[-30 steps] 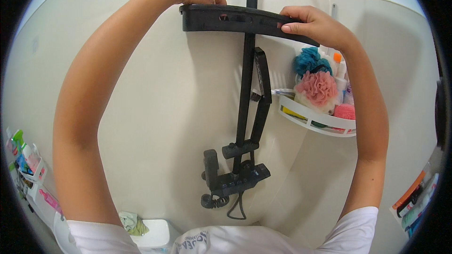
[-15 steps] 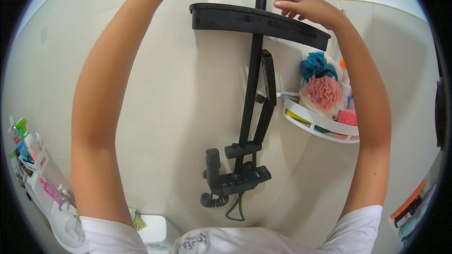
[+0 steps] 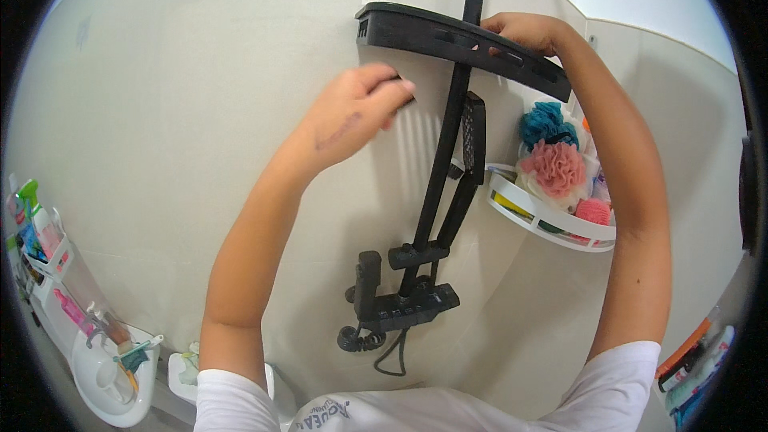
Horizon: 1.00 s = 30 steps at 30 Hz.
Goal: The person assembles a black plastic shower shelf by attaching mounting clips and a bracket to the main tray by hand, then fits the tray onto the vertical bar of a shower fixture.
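My left hand (image 3: 352, 112) is raised left of the black shower rail (image 3: 442, 156), its thumb and fingers pinched on a small dark piece (image 3: 406, 90). Most of that piece is covered by the fingers, and its kind cannot be made out. Across the upper rail sits a long black shower shelf (image 3: 424, 36) with slots in its front. My right hand (image 3: 528, 30) reaches in behind the shelf's front wall, next to the rail, fingers curled. Parts of the fingers show through the slots; what they grip is hidden.
Below hang a black hand shower (image 3: 474, 140) and a black mixer (image 3: 408, 308) with a coiled hose. At right, a white corner shelf (image 3: 552, 220) holds teal and pink bath puffs (image 3: 552, 168). A washbasin (image 3: 112, 392) and bottles (image 3: 40, 220) stand at far left.
My left hand has come down from the top of the rail, with the dark piece in its fingers. My right hand has moved from above the shelf down into it. The view has shifted slightly.
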### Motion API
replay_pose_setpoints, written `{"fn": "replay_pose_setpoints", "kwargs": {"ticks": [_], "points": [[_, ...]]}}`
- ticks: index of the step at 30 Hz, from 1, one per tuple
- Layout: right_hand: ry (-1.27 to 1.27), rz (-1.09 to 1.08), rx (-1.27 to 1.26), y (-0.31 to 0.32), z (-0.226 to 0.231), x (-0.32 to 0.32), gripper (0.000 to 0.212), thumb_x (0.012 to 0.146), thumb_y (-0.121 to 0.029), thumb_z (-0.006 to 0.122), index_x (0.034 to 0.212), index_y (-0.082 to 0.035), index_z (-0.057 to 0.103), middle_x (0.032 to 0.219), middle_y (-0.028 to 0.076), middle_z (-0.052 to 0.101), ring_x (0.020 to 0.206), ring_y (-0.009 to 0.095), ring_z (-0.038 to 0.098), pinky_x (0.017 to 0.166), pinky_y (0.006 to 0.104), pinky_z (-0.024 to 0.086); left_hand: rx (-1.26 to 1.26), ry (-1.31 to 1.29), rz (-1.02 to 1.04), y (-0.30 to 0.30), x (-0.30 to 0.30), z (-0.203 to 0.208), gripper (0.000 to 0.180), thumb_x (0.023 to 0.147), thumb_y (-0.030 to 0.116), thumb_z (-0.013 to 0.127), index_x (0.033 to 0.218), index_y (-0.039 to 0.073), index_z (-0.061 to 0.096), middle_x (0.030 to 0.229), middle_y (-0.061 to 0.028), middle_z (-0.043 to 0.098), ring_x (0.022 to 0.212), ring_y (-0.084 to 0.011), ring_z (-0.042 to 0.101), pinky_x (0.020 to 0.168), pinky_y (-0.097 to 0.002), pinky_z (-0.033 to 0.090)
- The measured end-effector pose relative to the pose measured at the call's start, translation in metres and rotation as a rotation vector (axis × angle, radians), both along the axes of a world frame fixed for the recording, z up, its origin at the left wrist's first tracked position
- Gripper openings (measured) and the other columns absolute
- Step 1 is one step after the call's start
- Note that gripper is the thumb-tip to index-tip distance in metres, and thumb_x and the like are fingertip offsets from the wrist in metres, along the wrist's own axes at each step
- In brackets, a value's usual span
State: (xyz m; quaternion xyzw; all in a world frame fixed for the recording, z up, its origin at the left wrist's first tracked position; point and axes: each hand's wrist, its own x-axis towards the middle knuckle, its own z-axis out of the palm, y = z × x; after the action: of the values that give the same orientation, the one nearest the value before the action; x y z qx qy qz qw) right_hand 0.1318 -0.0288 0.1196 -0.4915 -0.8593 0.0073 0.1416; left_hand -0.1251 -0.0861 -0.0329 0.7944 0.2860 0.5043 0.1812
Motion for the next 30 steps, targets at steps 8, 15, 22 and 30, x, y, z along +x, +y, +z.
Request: {"fn": "replay_pose_setpoints", "kwargs": {"ticks": [8, 15, 22, 30], "points": [[0.027, 0.077, -0.006, 0.013, 0.0, 0.006, 0.055, 0.072, -0.035, 0.068, 0.111, 0.002, 0.053, 0.095, 0.009, 0.059, 0.087, 0.017, 0.054, 0.078, 0.0292, 0.042, -0.261, -0.231, -0.317, 0.068, 0.075, -0.01, 0.037, 0.081, 0.04, 0.058, 0.099, 0.009, 0.049, 0.066, 0.0011, 0.045, 0.05, -0.0046, 0.04, 0.042, -0.0179, 0.031], [0.241, 0.152, -0.152, 0.012, 0.001, 0.008, 0.055, 0.073, -0.028, 0.066, 0.115, 0.004, 0.05, 0.105, 0.007, 0.057, 0.09, 0.012, 0.053, 0.079, 0.0217, 0.041, -0.269, -0.469, -0.665, 0.093, 0.082, 0.003, 0.022, 0.081, 0.024, 0.062, 0.088, 0.009, 0.048, 0.063, 0.0031, 0.042, 0.046, -0.0048, 0.037, 0.038, -0.0185, 0.028], [-0.124, -0.107, 0.335, -0.017, 0.004, -0.011, 0.07, 0.065, -0.049, 0.069, 0.109, 0.004, 0.055, 0.1, 0.012, 0.059, 0.089, 0.02, 0.055, 0.075, 0.0288, 0.044, -0.221, -0.368, -0.59, 0.097, 0.078, 0.006, 0.024, 0.084, 0.03, 0.058, 0.072, 0.01, 0.051, 0.06, 0.0029, 0.038, 0.049, -0.0074, 0.035, 0.042, -0.0216, 0.026], [0.107, -0.028, 0.045, -0.009, 0.004, 0.004, 0.048, 0.076, -0.031, 0.062, 0.111, 0.002, 0.056, 0.097, 0.007, 0.06, 0.084, 0.014, 0.053, 0.075, 0.0272, 0.044, -0.253, -0.505, -0.276, 0.077, 0.099, 0.002, 0.026, 0.079, 0.036, 0.062, 0.081, 0.011, 0.057, 0.059, 0.0043, 0.041, 0.047, -0.006, 0.038, 0.042, -0.0206, 0.03]]}}
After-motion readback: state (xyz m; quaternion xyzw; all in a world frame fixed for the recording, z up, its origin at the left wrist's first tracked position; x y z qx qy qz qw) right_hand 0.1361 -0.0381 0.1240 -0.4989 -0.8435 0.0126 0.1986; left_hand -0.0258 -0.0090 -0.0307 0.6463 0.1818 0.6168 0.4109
